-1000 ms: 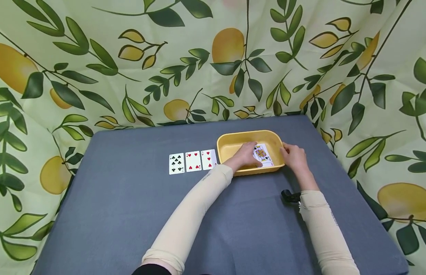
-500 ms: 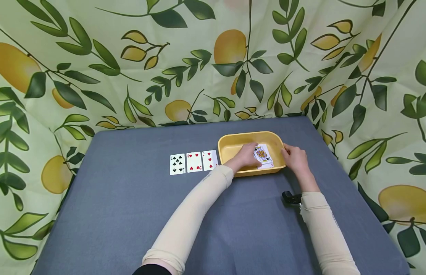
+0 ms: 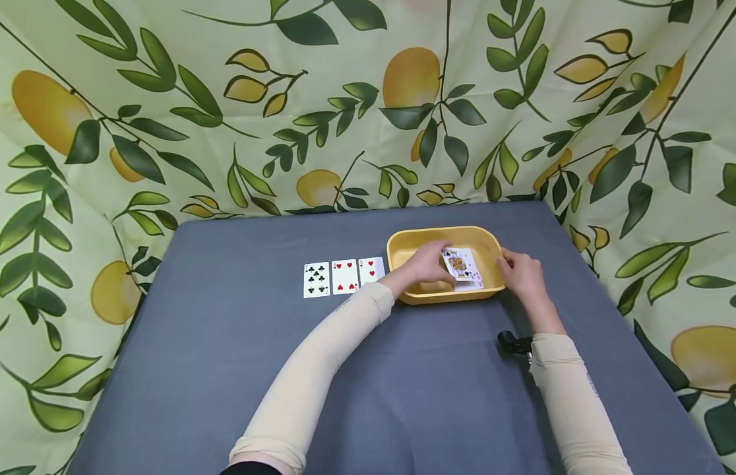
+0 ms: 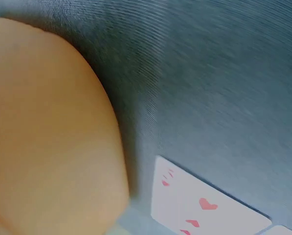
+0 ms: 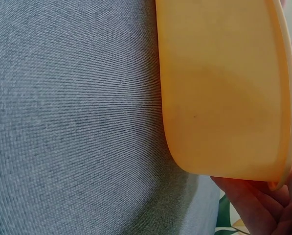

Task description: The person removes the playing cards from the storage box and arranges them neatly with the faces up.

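Observation:
In the head view, my left hand (image 3: 429, 264) reaches into a yellow plastic bin (image 3: 448, 299). Between its thumb and fingers it pinches the left side of a face playing card (image 3: 460, 264), which is slightly tilted. More white card (image 3: 470, 285) shows beneath that one. My right hand (image 3: 522, 274) grips the bin's right end at the rim; the right wrist view shows its fingers (image 5: 253, 200) against the bin's outer wall (image 5: 224, 98). The left wrist view catches the bin's side (image 4: 53, 127) but not the left hand.
Left of the bin lie a face-up clubs card (image 3: 316, 280) and two hearts cards, one in the middle (image 3: 345, 277) and one (image 3: 370, 269) nearest the bin, partly behind my left arm. A blue-grey cloth (image 3: 225, 343) covers the table. Leaf-patterned fabric (image 3: 344, 119) hangs behind.
The face card has lifted and tilted at its left side in my left hand, uncovering more of what lies below. My right hand stays on the bin. The head view has shifted slightly.

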`<act>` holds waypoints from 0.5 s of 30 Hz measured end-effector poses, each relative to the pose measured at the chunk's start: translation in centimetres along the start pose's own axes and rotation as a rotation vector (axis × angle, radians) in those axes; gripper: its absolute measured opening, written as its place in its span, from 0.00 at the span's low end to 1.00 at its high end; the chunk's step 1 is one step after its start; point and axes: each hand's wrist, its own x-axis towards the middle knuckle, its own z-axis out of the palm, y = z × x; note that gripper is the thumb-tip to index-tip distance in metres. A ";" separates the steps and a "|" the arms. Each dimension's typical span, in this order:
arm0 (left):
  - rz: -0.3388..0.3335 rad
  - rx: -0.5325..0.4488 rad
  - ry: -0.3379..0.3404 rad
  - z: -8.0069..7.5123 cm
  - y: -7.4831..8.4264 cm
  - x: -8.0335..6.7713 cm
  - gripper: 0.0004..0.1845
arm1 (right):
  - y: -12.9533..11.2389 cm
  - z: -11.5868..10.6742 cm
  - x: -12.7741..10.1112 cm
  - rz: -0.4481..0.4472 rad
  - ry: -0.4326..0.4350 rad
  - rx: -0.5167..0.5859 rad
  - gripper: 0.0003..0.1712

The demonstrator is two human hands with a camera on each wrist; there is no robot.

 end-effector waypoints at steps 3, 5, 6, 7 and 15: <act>0.009 -0.029 0.012 -1.4 -0.6 -1.4 0.48 | -0.3 0.2 0.1 -0.005 -0.007 0.005 0.27; 0.009 -0.053 0.021 -2.5 -1.0 -2.6 0.48 | -0.5 0.3 0.1 -0.008 -0.008 0.005 0.27; 0.010 -0.067 0.028 -3.2 -1.2 -3.3 0.47 | -0.5 0.4 0.1 -0.009 -0.011 0.007 0.27; 0.014 -0.083 0.036 -3.9 -1.5 -4.1 0.47 | -0.6 0.5 0.2 -0.012 -0.011 0.008 0.27; 0.044 -0.207 0.154 -10.0 -4.9 -10.6 0.45 | -0.2 0.1 0.0 -0.002 -0.026 0.001 0.29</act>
